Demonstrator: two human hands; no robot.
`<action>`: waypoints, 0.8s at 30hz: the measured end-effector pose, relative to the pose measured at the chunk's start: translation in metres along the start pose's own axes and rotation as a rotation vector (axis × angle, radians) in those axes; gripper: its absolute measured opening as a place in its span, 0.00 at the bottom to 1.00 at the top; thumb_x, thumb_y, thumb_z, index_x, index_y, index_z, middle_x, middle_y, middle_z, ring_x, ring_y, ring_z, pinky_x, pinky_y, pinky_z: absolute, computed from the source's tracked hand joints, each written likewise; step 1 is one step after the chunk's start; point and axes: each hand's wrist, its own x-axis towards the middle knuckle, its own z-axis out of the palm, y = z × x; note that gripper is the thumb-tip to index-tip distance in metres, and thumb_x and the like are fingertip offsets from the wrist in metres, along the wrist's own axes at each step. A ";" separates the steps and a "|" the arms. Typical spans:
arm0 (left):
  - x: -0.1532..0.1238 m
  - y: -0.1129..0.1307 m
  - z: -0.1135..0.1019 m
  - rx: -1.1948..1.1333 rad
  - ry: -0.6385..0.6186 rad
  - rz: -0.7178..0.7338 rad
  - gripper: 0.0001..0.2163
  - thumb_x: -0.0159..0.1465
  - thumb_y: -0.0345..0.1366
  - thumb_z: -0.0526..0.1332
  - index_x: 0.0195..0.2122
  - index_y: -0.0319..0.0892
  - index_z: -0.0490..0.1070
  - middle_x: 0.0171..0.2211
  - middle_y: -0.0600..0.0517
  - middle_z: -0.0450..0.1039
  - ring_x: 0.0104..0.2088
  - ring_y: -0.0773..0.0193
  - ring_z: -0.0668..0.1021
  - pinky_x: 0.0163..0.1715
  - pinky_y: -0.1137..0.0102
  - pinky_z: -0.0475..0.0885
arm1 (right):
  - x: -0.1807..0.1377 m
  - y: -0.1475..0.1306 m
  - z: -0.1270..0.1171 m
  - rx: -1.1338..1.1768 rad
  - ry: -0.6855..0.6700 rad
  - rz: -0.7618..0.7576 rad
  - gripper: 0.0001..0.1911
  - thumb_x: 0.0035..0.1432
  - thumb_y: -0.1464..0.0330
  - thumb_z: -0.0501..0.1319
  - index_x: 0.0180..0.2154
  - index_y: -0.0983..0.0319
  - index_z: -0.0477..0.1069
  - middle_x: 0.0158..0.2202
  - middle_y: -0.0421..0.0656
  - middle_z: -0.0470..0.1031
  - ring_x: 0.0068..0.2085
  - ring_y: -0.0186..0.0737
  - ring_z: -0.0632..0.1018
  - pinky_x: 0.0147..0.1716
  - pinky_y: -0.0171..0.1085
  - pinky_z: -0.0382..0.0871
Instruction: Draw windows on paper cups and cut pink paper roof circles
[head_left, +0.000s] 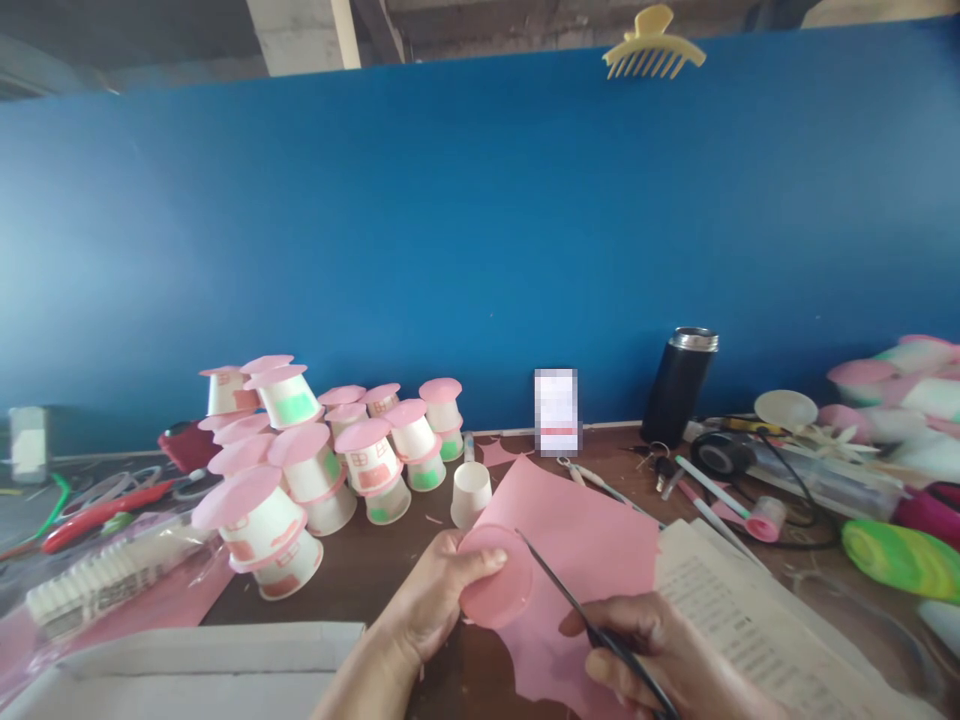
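My left hand (435,595) is closed round a round pink disc (496,577), pressing it onto a pink paper sheet (577,530) that lies on the brown table. My right hand (660,655) is closed on a thin dark tool, a pen or pencil (577,605), whose tip touches the disc's upper right edge. A plain white paper cup (471,493) stands upside down just beyond the sheet.
A pile of white cups with pink tops (315,465) fills the left. A black flask (679,385), tape roll (716,455), scissors (581,472), printed paper (750,620) and a green object (900,555) lie right. A white box (187,665) is at the front left. A blue wall (480,230) stands behind.
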 end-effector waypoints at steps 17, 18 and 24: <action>-0.002 0.008 -0.005 0.099 -0.080 0.012 0.12 0.51 0.40 0.69 0.29 0.33 0.79 0.25 0.48 0.76 0.26 0.65 0.73 0.28 0.72 0.66 | 0.001 0.005 -0.001 -0.111 -0.020 -0.039 0.19 0.51 0.60 0.67 0.42 0.66 0.76 0.17 0.32 0.62 0.17 0.24 0.61 0.16 0.27 0.53; -0.002 0.009 -0.005 0.108 -0.081 0.013 0.12 0.51 0.40 0.69 0.28 0.34 0.79 0.25 0.48 0.75 0.25 0.65 0.73 0.27 0.72 0.65 | 0.001 0.004 -0.001 -0.126 -0.024 -0.051 0.20 0.51 0.59 0.67 0.42 0.66 0.76 0.17 0.33 0.62 0.17 0.24 0.61 0.16 0.27 0.53; -0.003 0.011 -0.005 0.121 -0.091 0.012 0.12 0.51 0.40 0.69 0.27 0.34 0.78 0.24 0.49 0.75 0.25 0.66 0.72 0.27 0.73 0.64 | 0.001 0.000 0.000 -0.206 -0.007 -0.096 0.24 0.51 0.54 0.67 0.41 0.68 0.77 0.16 0.33 0.61 0.17 0.25 0.61 0.17 0.28 0.55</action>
